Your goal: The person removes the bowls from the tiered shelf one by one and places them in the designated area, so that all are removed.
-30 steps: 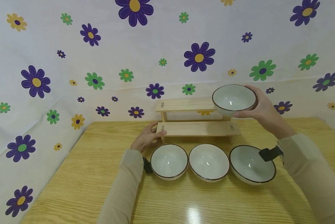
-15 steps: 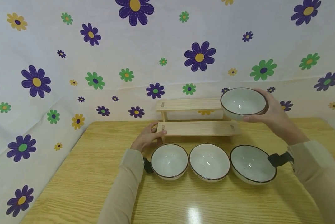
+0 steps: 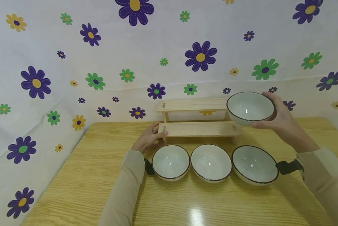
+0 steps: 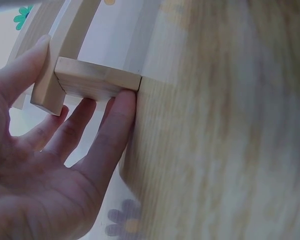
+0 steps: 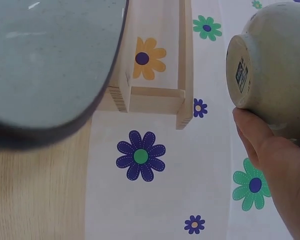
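Observation:
My right hand (image 3: pixel 283 121) holds a white bowl (image 3: pixel 249 106) with a dark rim by its right side, up in the air before the right end of a two-step wooden shelf (image 3: pixel 198 129). In the right wrist view this bowl (image 5: pixel 282 65) shows its foot with a dark square mark, and fingers touch its underside. My left hand (image 3: pixel 149 138) grips the shelf's left end, the thumb over the lower board. From the left wrist view, the fingers (image 4: pixel 112 132) press against the shelf's leg (image 4: pixel 97 80). Neither step bears a bowl.
Three more dark-rimmed bowls stand in a row before the shelf: a left one (image 3: pixel 171 161), a middle one (image 3: pixel 211 162) and a right one (image 3: pixel 253 164), close together. The wooden table (image 3: pixel 101 175) meets a flower-printed cloth (image 3: pixel 109 53) behind the shelf.
My right hand has moved the held bowl to the right and slightly down, away from the upper step. The left hand and the shelf have stayed in place.

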The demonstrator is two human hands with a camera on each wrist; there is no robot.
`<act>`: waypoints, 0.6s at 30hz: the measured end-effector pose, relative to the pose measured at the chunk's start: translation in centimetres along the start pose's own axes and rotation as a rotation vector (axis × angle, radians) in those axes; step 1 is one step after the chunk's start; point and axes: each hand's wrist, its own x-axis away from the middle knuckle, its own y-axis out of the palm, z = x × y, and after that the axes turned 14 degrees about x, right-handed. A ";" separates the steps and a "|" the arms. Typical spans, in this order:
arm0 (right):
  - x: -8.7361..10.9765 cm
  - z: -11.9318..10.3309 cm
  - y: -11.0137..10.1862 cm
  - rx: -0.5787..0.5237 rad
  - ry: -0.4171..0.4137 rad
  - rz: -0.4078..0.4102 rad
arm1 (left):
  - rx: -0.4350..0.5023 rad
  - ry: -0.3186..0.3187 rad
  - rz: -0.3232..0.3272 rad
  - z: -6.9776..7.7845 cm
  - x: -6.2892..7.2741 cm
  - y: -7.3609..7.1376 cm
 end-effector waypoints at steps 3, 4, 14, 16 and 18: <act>0.4 0.1 0.0 -0.009 -0.011 0.010 | -0.007 0.002 -0.003 0.0 0.1 0.0; 0.4 0.2 0.0 -0.011 -0.015 0.014 | -0.003 0.002 -0.004 0.0 0.1 0.0; 1.7 1.3 -0.9 -0.040 -0.017 0.017 | -0.007 -0.008 0.010 0.1 0.1 0.0; 1.9 1.6 -1.1 -0.039 -0.018 0.021 | -0.011 -0.007 0.010 0.1 0.1 0.0; 2.1 1.9 -1.2 -0.049 -0.019 0.020 | -0.012 -0.007 0.007 0.1 0.1 0.0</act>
